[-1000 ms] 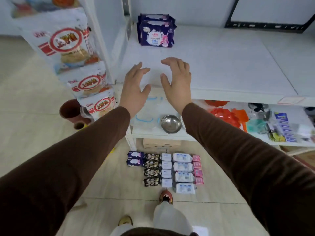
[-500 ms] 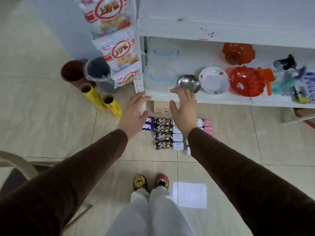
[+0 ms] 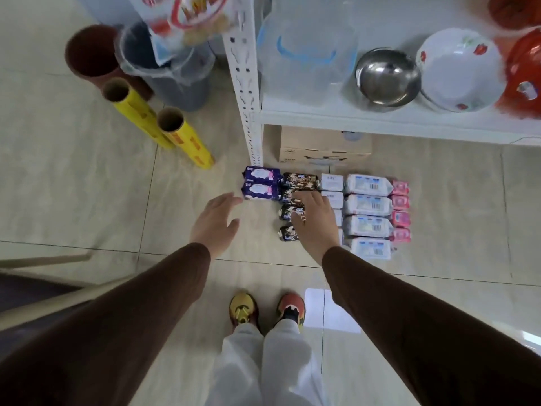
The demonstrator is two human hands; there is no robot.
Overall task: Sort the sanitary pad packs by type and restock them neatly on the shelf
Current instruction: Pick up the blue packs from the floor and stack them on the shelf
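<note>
Sanitary pad packs lie in columns on the floor tiles in front of the shelf unit. From the left: two dark blue packs (image 3: 261, 187), a column of black packs (image 3: 300, 181), small white packs (image 3: 332, 182), larger white packs (image 3: 368, 185) and small pink packs (image 3: 400, 202). My left hand (image 3: 215, 222) hovers open just left of the blue packs, holding nothing. My right hand (image 3: 316, 222) is open above the black column, covering part of it and part of the small white packs. Whether it touches them I cannot tell.
The white shelf (image 3: 380, 121) carries clear plastic tubs (image 3: 306, 51), a steel bowl (image 3: 388, 77), a white bowl (image 3: 459, 70) and red plasticware (image 3: 524, 80). A cardboard box (image 3: 323, 146) sits under it. Yellow rolls (image 3: 187, 136), a brown tube (image 3: 92, 54) and a grey bin (image 3: 178, 74) stand at the left.
My view has tilted down from the upper shelf to the floor. Both empty hands have dropped from the shelf top to just above the packs on the floor.
</note>
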